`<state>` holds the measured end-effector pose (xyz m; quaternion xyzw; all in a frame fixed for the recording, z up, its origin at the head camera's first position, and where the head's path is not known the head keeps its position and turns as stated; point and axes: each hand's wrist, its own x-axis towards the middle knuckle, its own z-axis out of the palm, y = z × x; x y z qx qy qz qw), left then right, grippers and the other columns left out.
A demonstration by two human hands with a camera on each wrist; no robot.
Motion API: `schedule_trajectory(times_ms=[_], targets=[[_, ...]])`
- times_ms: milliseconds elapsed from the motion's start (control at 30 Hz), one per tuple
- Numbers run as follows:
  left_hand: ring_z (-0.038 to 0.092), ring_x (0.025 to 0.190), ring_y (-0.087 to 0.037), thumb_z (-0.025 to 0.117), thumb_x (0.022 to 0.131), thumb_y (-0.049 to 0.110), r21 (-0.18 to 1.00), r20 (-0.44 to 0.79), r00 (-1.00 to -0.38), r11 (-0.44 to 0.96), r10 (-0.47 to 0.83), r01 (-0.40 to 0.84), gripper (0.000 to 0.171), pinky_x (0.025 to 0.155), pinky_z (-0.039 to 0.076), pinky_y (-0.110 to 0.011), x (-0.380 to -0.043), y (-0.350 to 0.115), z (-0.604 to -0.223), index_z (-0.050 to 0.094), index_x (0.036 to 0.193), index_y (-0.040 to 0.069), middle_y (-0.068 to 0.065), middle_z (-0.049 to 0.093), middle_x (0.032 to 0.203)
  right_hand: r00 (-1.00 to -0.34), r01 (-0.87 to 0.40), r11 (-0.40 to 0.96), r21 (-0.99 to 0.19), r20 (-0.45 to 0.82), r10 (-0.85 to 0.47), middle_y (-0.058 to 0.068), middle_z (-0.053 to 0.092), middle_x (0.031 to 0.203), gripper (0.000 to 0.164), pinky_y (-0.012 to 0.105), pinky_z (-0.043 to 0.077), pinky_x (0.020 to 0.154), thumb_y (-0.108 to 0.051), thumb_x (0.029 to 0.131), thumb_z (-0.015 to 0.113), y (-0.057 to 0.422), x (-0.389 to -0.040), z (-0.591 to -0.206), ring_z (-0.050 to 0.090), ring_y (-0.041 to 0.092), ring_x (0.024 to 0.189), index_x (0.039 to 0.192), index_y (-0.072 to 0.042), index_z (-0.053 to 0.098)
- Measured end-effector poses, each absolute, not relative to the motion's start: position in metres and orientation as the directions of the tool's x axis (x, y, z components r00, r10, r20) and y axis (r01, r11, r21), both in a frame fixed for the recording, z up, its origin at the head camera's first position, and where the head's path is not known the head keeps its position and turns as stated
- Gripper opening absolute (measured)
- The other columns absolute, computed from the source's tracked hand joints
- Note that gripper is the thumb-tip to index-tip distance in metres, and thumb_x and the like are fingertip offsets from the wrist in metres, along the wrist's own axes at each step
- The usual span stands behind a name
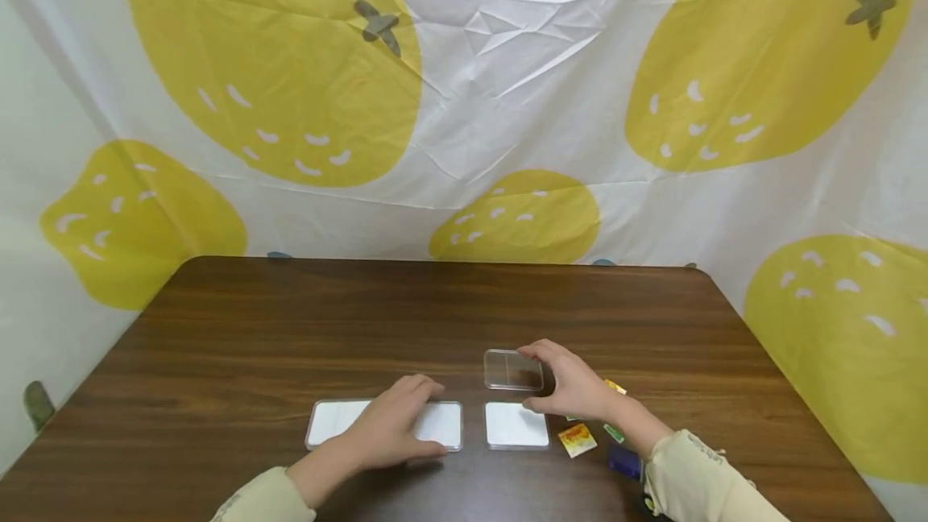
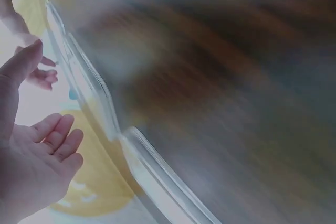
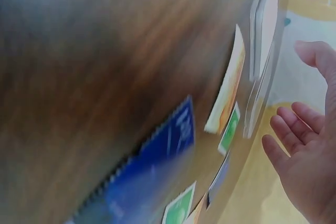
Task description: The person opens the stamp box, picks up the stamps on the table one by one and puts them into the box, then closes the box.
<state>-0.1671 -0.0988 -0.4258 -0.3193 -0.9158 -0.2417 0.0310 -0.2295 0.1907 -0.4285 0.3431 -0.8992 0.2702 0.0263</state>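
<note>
My left hand [image 1: 395,425] hovers over clear plastic cases [image 1: 333,417] with white inside, on the left of the table. Its fingers are spread and relaxed, and the left wrist view shows the palm holding nothing. My right hand [image 1: 573,383] is above a clear case with a white insert [image 1: 515,428] and an empty clear lid [image 1: 503,370] just behind it. In the head view its fingertips overlap the lid's far right corner and its thumb overlaps the white case. In the right wrist view these fingers [image 3: 286,129] are loosely bent, with nothing between them.
Right of the cases lie a yellow-and-red packet [image 1: 577,440], a dark blue packet [image 1: 625,461] and small green-and-white pieces [image 1: 613,433], partly under my right forearm. A brown wooden table [image 1: 326,321] bears everything. Behind it hangs a white cloth [image 1: 464,119] with yellow fruit prints.
</note>
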Motion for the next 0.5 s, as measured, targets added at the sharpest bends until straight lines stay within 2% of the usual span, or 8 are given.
schedule_trajectory(times_ms=[267,500], targets=[[0.048,0.108,-0.021,0.078,0.064,0.039,0.398,0.234,-0.828,0.727,0.509,0.559,0.069,0.088,0.044,-0.039,-0.157,-0.124,-0.434,0.053,0.116,0.001,-0.004,0.054,0.113,-0.753,-0.620,0.594,-0.513,0.177,-0.634,0.006,0.055,0.114,0.068,0.039,0.045,0.085,-0.041,0.072,0.073,0.163,-0.206,-0.422,0.053,0.021,0.104,0.122,0.000,0.051],[0.051,0.100,-0.021,0.079,0.061,0.038,0.367,0.226,-0.838,0.753,0.497,0.546,0.069,0.083,0.046,-0.039,-0.159,-0.128,-0.438,0.054,0.112,0.000,-0.005,0.056,0.108,-0.751,-0.621,0.619,-0.481,0.138,-0.645,0.011,0.051,0.123,0.071,0.041,0.039,0.095,-0.042,0.069,0.073,0.135,-0.189,-0.424,0.047,0.025,0.116,0.124,-0.003,0.051]])
